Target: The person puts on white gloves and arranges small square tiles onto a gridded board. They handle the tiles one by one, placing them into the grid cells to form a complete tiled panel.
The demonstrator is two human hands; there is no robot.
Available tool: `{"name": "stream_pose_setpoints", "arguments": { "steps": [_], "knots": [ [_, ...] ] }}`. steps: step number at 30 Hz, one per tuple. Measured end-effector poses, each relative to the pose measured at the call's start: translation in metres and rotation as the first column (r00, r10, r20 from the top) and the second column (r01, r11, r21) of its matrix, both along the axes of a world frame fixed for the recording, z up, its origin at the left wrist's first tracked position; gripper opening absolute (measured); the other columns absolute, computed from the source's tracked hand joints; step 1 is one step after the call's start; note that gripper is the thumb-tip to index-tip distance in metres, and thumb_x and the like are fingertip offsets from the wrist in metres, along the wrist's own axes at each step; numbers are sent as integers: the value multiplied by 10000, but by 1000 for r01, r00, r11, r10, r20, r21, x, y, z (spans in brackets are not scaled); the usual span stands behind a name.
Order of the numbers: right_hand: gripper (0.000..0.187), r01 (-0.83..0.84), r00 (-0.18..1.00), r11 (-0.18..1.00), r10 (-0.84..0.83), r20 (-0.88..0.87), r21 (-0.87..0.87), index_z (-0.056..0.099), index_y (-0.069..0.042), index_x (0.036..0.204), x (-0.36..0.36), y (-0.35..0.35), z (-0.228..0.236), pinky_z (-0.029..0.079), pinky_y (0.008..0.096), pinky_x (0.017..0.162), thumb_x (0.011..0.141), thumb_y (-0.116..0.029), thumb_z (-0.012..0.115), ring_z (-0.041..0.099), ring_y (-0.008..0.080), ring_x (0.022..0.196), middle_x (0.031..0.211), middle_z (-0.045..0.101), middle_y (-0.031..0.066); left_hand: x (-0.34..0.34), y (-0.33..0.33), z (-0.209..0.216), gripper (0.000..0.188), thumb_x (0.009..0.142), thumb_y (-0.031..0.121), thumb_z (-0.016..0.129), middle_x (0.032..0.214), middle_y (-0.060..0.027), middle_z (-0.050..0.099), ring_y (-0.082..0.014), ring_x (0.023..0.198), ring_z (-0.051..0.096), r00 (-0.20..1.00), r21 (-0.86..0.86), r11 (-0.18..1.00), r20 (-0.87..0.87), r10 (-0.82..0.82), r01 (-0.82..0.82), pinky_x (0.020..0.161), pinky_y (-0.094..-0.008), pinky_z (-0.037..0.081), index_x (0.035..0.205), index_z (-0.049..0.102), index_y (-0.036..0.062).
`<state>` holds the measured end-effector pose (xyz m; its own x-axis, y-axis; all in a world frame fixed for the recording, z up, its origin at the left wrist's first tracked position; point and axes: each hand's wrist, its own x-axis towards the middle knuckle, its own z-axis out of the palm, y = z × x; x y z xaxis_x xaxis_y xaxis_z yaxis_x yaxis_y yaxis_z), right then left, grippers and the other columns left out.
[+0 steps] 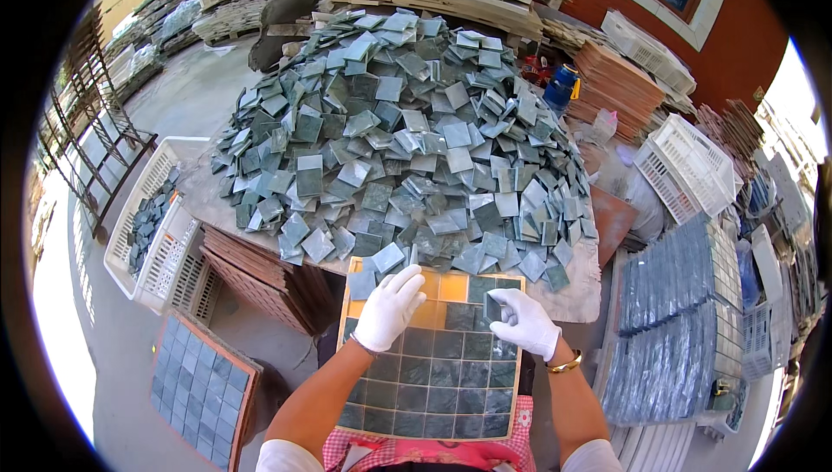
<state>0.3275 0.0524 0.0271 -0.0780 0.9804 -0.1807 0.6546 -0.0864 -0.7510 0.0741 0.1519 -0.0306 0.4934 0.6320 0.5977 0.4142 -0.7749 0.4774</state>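
A wooden tray (pixel 517 368) with a gridded bed rests in front of me, its lower rows and right side filled with square grey-green stone tiles (pixel 441 372). Bare yellow cells (pixel 453 287) show near its far edge. My right hand (pixel 527 325), in a white glove, pinches a dark tile (pixel 492 307) over the right part of the tray. My left hand (pixel 390 309), also gloved, is over the far left part, its fingers closed at a tile (pixel 414 253) seen edge-on. Loose tiles (pixel 362 285) lie on the tray's far left corner.
A large heap of tiles (pixel 390 125) covers the table (pixel 576 286) beyond the tray. A white crate (pixel 165 286) and a tiled panel (pixel 204 377) stand at left. Wrapped tile stacks (pixel 667 325) and white crates (pixel 689 164) are at right.
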Motion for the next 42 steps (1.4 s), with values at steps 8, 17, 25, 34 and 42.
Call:
{"name": "stream_pose_setpoints", "arguments": {
  "steps": [8,17,25,34,42],
  "knots": [
    [530,-230,904,973,221,365,-20,502,-62,1251,-28,-16,-10,492,393,899,795,-281,660,585,329,1036,1199,522,164,-34,-15,-13,307,833,56,614,1223,-146,585,-364,1010,589,990,-258,961,74,120,-97,845,-405,489,1138,591,45],
    [343,77,952,997,-75,296,5,578,-39,1102,-44,16,-35,495,447,803,821,-220,654,615,363,902,976,607,189,-23,-65,7,273,782,96,656,1046,-125,630,-334,949,589,984,-284,942,-37,173,-177,845,-408,472,1043,617,27],
    [359,1,957,1000,4,289,-19,609,-76,1112,-33,12,-11,510,371,806,801,-243,674,636,267,872,1011,619,149,-28,-80,-1,254,781,66,661,1044,-119,640,-325,940,595,983,-277,945,2,183,-176,829,-399,480,1031,635,35],
    [417,-87,941,992,52,335,92,549,-103,1211,-61,-18,-15,500,396,856,838,-261,647,598,315,1020,1164,566,123,-34,-60,-3,820,679,352,803,1203,-190,545,-355,1054,540,865,-265,828,-246,438,-495,875,-418,457,1316,438,-14],
    [514,185,852,907,-340,399,379,520,-91,1212,-94,66,-38,505,420,830,771,-260,722,603,330,1008,1157,586,147,-16,-46,-16,661,691,262,764,1031,-124,564,-318,950,551,868,-186,854,-222,444,-485,811,-413,455,1243,498,13]
  ]
}}
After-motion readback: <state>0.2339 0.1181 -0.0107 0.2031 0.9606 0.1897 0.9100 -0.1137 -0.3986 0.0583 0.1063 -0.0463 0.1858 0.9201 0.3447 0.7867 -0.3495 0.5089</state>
